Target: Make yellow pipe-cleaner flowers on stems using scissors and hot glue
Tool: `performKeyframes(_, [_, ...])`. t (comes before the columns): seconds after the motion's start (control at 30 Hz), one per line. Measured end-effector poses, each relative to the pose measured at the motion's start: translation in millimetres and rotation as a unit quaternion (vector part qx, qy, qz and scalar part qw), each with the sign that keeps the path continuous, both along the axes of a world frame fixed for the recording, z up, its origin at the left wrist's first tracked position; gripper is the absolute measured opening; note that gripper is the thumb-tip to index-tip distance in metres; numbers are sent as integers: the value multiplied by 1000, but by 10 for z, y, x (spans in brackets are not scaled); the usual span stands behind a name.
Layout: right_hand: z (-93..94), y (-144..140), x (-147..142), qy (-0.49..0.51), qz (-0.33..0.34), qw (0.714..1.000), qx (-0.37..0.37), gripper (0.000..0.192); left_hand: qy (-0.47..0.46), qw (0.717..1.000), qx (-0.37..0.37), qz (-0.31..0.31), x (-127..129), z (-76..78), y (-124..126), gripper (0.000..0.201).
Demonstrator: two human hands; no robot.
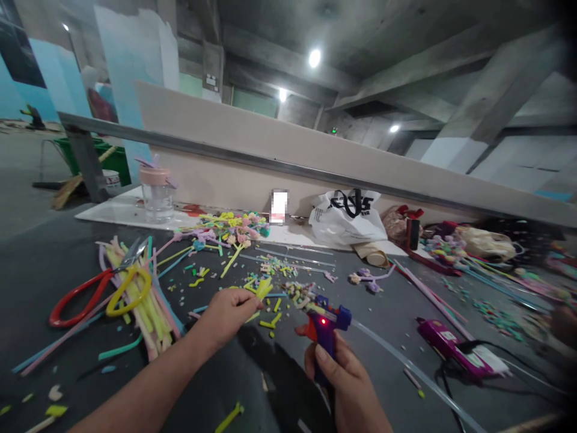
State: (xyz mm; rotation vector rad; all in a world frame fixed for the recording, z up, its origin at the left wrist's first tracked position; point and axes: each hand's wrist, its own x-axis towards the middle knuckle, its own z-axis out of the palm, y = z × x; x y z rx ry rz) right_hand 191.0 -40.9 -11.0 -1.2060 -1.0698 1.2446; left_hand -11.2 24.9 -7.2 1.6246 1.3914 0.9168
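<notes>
Between the fingertips of my left hand [232, 313] is a small yellow pipe-cleaner piece [264, 288], its strands fanning out at the top. My right hand [340, 373] wraps round the handle of a blue glue gun [325, 328] with an orange trigger and a lit red light. The gun's nozzle is coated with coloured scraps and points toward the yellow piece, apart from it. A clear glue stick [406, 361] trails from the gun's back. Short yellow cut bits [273, 322] lie on the dark table beneath.
Scissors [128, 264] with red and yellow handles rest on a pipe-cleaner bundle [151, 307] at left. Finished-looking coloured stems [238, 228] pile up behind. A pink-lidded jar [155, 192], a white bag [347, 216] and a purple power strip [460, 349] with cords stand around. Another person's hand [565, 325] shows at far right.
</notes>
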Motion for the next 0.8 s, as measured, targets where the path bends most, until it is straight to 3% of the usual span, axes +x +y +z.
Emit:
performKeyframes(0.13, [84, 29, 138, 131, -9, 988, -83, 42, -48, 998, -17, 26, -29, -48, 30, 38])
performKeyframes(0.27, [49, 109, 367, 184, -51, 972, -134, 34, -114, 991, -33, 58, -60, -52, 45, 40])
performKeyframes(0.53, [-99, 198, 513, 216, -117, 951, -186, 19, -242, 963, -45, 109, -131, -34, 77, 39])
performKeyframes(0.8, [16, 244, 592, 204, -127, 947, -213, 19, -224, 969, -31, 102, -137, -78, 94, 38])
